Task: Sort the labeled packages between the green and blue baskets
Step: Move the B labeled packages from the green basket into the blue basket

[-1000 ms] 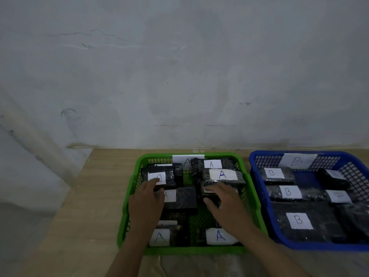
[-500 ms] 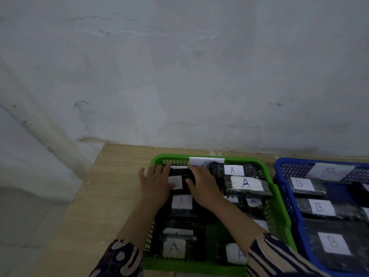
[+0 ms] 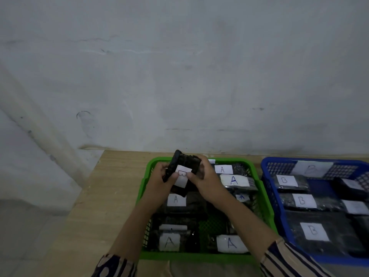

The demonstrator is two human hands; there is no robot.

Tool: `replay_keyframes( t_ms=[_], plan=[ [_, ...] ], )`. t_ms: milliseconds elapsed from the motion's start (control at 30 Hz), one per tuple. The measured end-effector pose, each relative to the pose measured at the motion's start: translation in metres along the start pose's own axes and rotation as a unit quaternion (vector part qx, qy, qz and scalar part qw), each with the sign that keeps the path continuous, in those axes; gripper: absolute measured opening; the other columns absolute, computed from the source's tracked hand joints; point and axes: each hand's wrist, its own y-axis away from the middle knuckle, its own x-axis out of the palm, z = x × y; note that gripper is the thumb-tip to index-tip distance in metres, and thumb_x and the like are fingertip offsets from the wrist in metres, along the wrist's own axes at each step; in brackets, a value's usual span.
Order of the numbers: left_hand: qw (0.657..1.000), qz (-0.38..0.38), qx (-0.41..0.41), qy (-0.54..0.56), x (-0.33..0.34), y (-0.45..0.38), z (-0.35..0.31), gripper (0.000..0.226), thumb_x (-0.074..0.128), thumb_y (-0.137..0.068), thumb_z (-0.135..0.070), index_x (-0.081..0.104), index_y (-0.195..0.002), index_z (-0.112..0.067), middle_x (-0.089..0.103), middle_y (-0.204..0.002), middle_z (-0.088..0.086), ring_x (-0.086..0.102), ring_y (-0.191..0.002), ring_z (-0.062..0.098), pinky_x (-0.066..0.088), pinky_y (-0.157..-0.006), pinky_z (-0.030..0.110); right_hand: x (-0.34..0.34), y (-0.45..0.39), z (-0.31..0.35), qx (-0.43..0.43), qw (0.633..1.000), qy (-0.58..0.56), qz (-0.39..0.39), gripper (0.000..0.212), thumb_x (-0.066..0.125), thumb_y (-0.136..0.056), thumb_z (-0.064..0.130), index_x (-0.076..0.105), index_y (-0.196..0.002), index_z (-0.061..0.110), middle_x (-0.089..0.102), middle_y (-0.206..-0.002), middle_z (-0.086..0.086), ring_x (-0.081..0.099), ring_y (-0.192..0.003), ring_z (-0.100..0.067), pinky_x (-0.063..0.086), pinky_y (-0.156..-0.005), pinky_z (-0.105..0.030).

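Head view: a person lifts a black package [image 3: 184, 172] over the far left corner of the green basket [image 3: 259, 188], both hands on it. The left hand [image 3: 159, 182] curls round its left edge, thumb by the white label [image 3: 181, 177]; the right hand [image 3: 203, 179] pinches the right side, thumb on the label's lower corner. The letter, turned sideways, reads as a B. Below it the green basket is packed with black packages marked A, and carries an A tag on its far wall, mostly hidden. Just to the right on the wooden tabletop [image 3: 111, 196], the blue basket [image 3: 268, 188] holds packages marked B, with a B tag on its far wall. The package appears misfiled and bound for the blue basket. To do that well, the grip should stay on the edges so the label stays readable, the package should clear both rims on the way across, and it should land label-up on a flat spot among the B packages.
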Motion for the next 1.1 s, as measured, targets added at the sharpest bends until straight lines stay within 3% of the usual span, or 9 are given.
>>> replay_keyframes(
  t_ms=[167,300,433,567,667,767,867,1000,1100],
  plan=[
    [0.995,0.063,0.046,-0.062,0.007,0.018,-0.022,0.045,0.065,-0.082,-0.018,0.047,-0.118,-0.037,0.057,-0.098,-0.006,0.061,-0.091,0.014,0.055,-0.076,0.025,-0.024,0.027,0.011,-0.02,0.991,0.105,0.08,0.061,0.045,-0.093,0.006,0.023,-0.139,0.041,0.024,-0.151,0.007,0.025,-0.132,-0.007,0.026,-0.101,-0.02],
    [0.995,0.068,0.046,-0.06,0.021,0.032,-0.033,0.026,0.062,-0.085,-0.015,0.055,-0.104,-0.031,0.061,-0.101,0.002,0.059,-0.101,0.024,0.051,-0.089,0.045,-0.038,0.048,0.014,-0.015,0.996,0.089,0.014,0.062,0.054,-0.09,0.012,0.024,-0.14,0.034,0.05,-0.132,-0.01,0.045,-0.125,-0.024,0.042,-0.099,-0.034],
    [0.999,-0.001,0.015,0.044,0.038,0.043,-0.035,0.019,0.058,-0.086,-0.006,0.05,-0.094,-0.021,0.062,-0.094,0.011,0.061,-0.088,0.023,0.05,-0.07,0.027,-0.058,0.069,0.008,-0.036,0.984,0.16,-0.066,0.044,0.058,-0.088,0.021,0.044,-0.129,0.025,0.055,-0.122,-0.004,0.053,-0.111,-0.021,0.045,-0.091,-0.034],
    [0.993,-0.003,-0.038,0.116,0.065,0.055,-0.035,0.016,0.053,-0.088,-0.006,0.044,-0.095,-0.018,0.062,-0.095,0.003,0.06,-0.083,0.012,0.05,-0.069,0.024,-0.084,0.092,0.001,0.005,0.991,0.041,-0.128,0.041,0.055,-0.088,0.011,0.046,-0.126,0.023,0.052,-0.102,0.002,0.055,-0.09,-0.014,0.047,-0.077,-0.026],
    [0.988,0.031,-0.049,0.144,0.092,0.063,-0.037,0.022,0.054,-0.087,-0.004,0.047,-0.088,-0.025,0.062,-0.094,-0.006,0.06,-0.087,0.01,0.048,-0.078,0.032,-0.102,0.107,-0.008,0.019,0.992,-0.032,-0.122,0.045,0.054,-0.089,0.007,0.042,-0.129,0.023,0.056,-0.103,0.004,0.057,-0.092,-0.009,0.05,-0.069,-0.012],
    [0.987,0.065,-0.059,0.134,0.12,0.068,-0.042,0.022,0.054,-0.088,-0.007,0.046,-0.087,-0.027,0.062,-0.094,-0.008,0.06,-0.086,0.008,0.049,-0.067,0.022,-0.122,0.118,-0.014,0.02,0.988,-0.068,-0.14,0.048,0.052,-0.09,0.007,0.037,-0.13,0.027,0.054,-0.108,0.006,0.053,-0.091,0.003,0.047,-0.062,-0.002],
    [0.987,0.074,-0.065,0.125,0.144,0.07,-0.047,0.022,0.058,-0.086,-0.009,0.046,-0.087,-0.027,0.062,-0.093,-0.004,0.061,-0.082,0.007,0.049,-0.059,0.017,-0.146,0.126,-0.018,0.024,0.985,-0.058,-0.16,0.046,0.051,-0.09,0.006,0.039,-0.129,0.029,0.056,-0.113,0.008,0.054,-0.101,-0.002,0.047,-0.076,-0.008],
    [0.997,0.07,-0.021,0.022,0.181,0.075,-0.052,0.024,0.059,-0.086,-0.021,0.045,-0.103,-0.027,0.061,-0.105,0.005,0.06,-0.091,0.016,0.051,-0.072,0.027,-0.186,0.14,-0.028,0.021,0.975,-0.034,-0.219,0.043,0.052,-0.09,0.006,0.043,-0.124,0.031,0.059,-0.104,0.008,0.056,-0.091,0.002,0.048,-0.067,-0.004],
    [0.989,0.05,0.028,-0.136,0.211,0.085,-0.045,0.039,0.05,-0.089,-0.035,0.044,-0.126,-0.022,0.055,-0.128,0.004,0.05,-0.118,0.022,0.041,-0.101,0.043,-0.219,0.155,-0.039,0.034,0.961,0.007,-0.274,0.045,0.053,-0.089,0.009,0.043,-0.127,0.029,0.058,-0.108,0.005,0.055,-0.089,0.002,0.048,-0.066,-0.008]
  ],
)
